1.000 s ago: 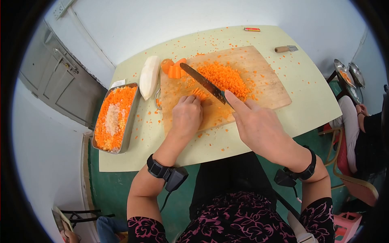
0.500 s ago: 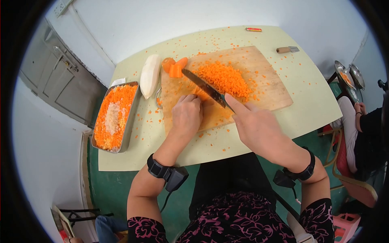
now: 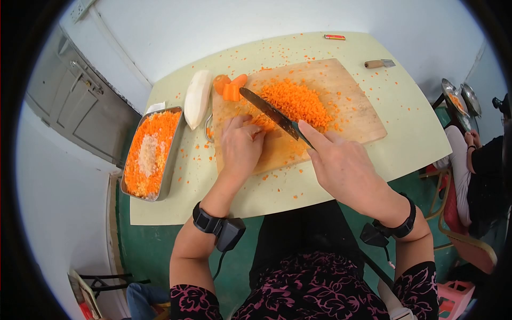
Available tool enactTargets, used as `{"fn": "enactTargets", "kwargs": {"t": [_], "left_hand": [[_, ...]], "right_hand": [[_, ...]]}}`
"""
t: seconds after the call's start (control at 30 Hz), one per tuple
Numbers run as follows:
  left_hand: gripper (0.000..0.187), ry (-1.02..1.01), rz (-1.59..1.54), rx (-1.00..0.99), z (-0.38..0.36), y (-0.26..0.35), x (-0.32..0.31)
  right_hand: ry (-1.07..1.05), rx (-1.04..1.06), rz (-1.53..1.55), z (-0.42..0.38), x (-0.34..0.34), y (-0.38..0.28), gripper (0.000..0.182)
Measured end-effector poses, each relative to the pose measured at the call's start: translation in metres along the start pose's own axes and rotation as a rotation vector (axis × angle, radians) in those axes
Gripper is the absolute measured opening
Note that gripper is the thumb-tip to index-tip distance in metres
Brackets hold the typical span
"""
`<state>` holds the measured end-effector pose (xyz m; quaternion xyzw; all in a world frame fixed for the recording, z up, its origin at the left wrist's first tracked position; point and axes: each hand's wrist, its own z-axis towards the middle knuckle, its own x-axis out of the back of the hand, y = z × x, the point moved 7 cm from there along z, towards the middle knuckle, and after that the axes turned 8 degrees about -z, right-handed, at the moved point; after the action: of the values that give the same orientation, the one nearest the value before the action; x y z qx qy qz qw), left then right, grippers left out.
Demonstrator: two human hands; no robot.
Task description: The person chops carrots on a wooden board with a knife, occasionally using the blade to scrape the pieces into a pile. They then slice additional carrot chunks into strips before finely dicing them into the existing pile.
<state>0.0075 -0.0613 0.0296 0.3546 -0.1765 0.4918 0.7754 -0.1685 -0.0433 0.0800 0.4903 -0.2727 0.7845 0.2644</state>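
My right hand (image 3: 346,165) grips the handle of a kitchen knife (image 3: 271,112), its blade slanting up and left over the wooden cutting board (image 3: 360,114). Beside the blade, the bent fingers of my left hand (image 3: 241,146) close around cut carrot (image 3: 262,122) on the board; the fingertips are partly hidden. Finely chopped carrot (image 3: 298,104) lies heaped on the far side of the knife. Larger carrot pieces (image 3: 231,92) rest at the board's upper left corner.
A peeled white radish (image 3: 198,98) lies left of the board. Nearby stands a metal tray (image 3: 172,160) of chopped orange and pale food. A small wooden-handled tool (image 3: 378,64) and a red packet (image 3: 334,37) lie at the back. Another person (image 3: 474,170) sits at the right.
My left hand has shifted slightly left and its fingers have loosened and spread a little. The knife has stayed almost in place, its handle end slightly lower.
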Motion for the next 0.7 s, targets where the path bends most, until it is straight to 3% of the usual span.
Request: {"fn": "enactTargets", "kwargs": {"t": [0.2, 0.7], "left_hand": [[0.008, -0.099, -0.162, 0.155, -0.001, -0.017, -0.01], [0.006, -0.101, -0.082, 0.046, -0.001, -0.003, -0.006]], "right_hand": [[0.0, -0.021, -0.014, -0.002, -0.002, 0.0, 0.053], [-0.027, 0.014, -0.002, 0.0, -0.008, 0.003, 0.052]]}}
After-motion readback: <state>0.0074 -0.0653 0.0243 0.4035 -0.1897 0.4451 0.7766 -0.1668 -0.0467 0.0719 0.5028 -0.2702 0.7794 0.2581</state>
